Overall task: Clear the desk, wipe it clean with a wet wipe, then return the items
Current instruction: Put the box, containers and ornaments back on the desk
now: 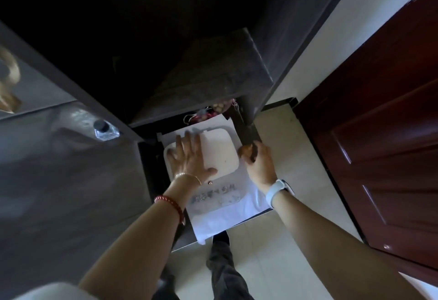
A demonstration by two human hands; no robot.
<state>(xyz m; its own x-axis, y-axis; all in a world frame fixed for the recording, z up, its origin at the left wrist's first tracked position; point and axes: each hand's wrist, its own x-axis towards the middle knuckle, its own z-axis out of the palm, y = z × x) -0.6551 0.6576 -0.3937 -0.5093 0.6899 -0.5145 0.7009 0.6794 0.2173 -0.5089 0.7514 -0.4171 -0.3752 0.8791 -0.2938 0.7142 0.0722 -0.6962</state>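
Head view, looking down past the desk edge: dark grey desk top on the left, a clear bottle with a dark cap standing near its edge. Below and beside the desk, an open dark drawer holds a white flat device with rounded corners lying on white paper sheets, one with blurred print. Small tangled items sit at the drawer's back, too dim to identify. Left hand: fingers spread flat, palm down, pressing on the white device's left part; thin bracelet and red beaded band at the wrist. Right hand: fingers curled round the drawer's right side wall, gripping it; white watch on the wrist. Pale tiled floor and a red-brown door to the right
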